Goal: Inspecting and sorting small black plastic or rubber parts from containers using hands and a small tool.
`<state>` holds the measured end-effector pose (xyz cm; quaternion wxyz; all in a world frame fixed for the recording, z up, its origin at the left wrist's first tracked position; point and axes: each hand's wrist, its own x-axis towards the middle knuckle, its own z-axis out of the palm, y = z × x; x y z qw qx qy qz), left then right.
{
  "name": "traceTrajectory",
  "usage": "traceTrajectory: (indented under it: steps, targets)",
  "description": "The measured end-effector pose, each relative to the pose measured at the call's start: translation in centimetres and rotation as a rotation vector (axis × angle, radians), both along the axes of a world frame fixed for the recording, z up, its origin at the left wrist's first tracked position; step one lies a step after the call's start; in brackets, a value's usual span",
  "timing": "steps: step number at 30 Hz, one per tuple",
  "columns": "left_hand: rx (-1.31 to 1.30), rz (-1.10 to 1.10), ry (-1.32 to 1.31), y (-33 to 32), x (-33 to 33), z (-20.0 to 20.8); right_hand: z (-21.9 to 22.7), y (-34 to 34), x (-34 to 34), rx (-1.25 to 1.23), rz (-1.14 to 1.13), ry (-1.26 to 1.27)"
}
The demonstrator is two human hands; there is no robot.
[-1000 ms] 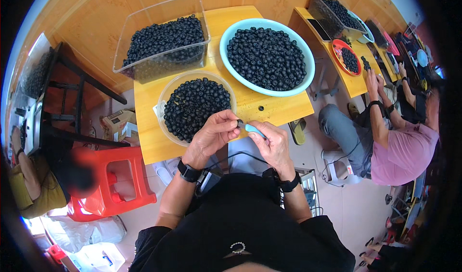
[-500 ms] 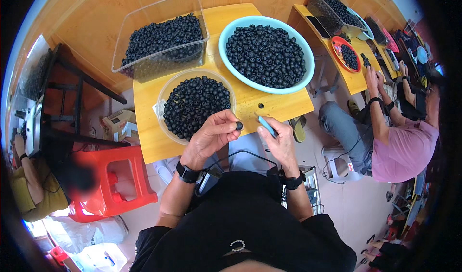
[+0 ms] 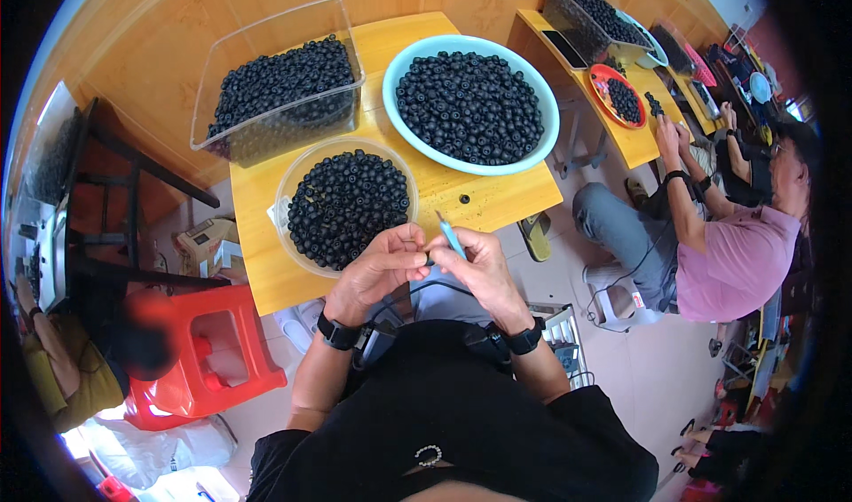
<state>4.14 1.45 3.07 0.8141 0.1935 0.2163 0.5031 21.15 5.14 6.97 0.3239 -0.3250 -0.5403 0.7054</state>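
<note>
Slanted blue tool [image 3: 453,239] near dark bead [image 3: 430,260]

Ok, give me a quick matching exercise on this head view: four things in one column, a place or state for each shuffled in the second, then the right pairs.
Things
1. Pale blue basin
2. Slim blue tool
3. Red stool
4. Single dark bead

Places and states
A. Held in the right hand
B. Lying by itself on the yellow tabletop
C. Filled with black beads
D. Standing off to the left, beyond the tabletop's edge

Pairs
1-C
2-A
3-D
4-B
</note>
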Motion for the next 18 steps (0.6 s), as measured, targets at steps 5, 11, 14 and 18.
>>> traceTrajectory:
  steps: [5,11,14,18]
  targets:
    - [-0.063,0.078,0.001,-0.2,0.8,-0.5,-0.1,0.1,0.4,0.107,0.033,-0.121]
    - [-0.065,0.137,0.066,-0.8,0.5,-0.6,0.3,1.9,1.1,0.149,0.044,-0.264]
    - [-0.045,0.259,0.141,-1.5,-1.3,-0.5,1.0,5.4,1.9,0.203,-0.149,-0.354]
    - [-0.108,0.566,0.525,-3.4,-4.7,-1.0,-0.6,13.9,4.2,0.471,-0.383,-0.413]
